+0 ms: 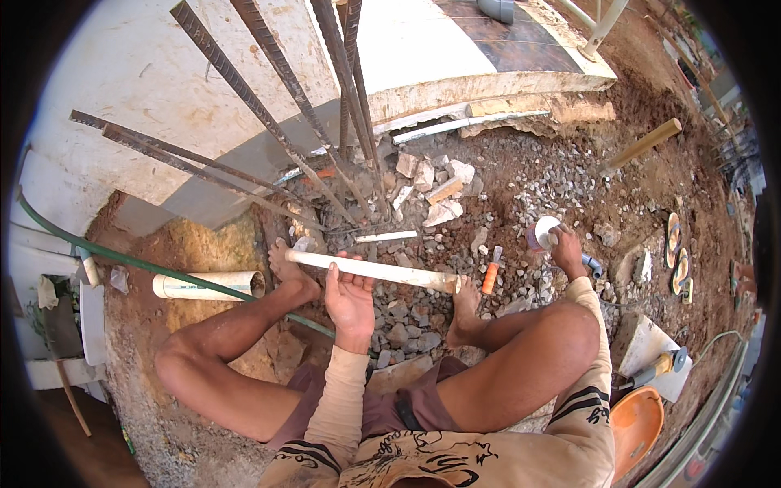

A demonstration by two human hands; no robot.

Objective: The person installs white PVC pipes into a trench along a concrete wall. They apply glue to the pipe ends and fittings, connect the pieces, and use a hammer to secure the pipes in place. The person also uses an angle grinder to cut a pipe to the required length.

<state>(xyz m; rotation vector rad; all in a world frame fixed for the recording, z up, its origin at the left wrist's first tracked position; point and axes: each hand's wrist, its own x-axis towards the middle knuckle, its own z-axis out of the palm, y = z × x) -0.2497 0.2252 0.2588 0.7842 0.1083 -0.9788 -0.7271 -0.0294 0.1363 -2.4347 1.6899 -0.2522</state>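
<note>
On gravel (pixel 411 329), cradling pipe (pixel 400 273) loosely in left hand (pixel 350 302), gripping can (pixel 535 237) in right hand (pixel 567 250), probably opening it, next needing steadiness.

Roomy right of the grip; crowded ahead
Ahead of the left hand's (pixel 351 309) grip on the white pipe (pixel 399 273), ribbed metal rods (pixel 237 79) stand in the way; a green hose (pixel 134 259) crosses to its left; between the pipe's end and the right hand (pixel 568 250), low gravel (pixel 530 275) leaves room (an orange-handled tool (pixel 490 278) sits midway).
</note>
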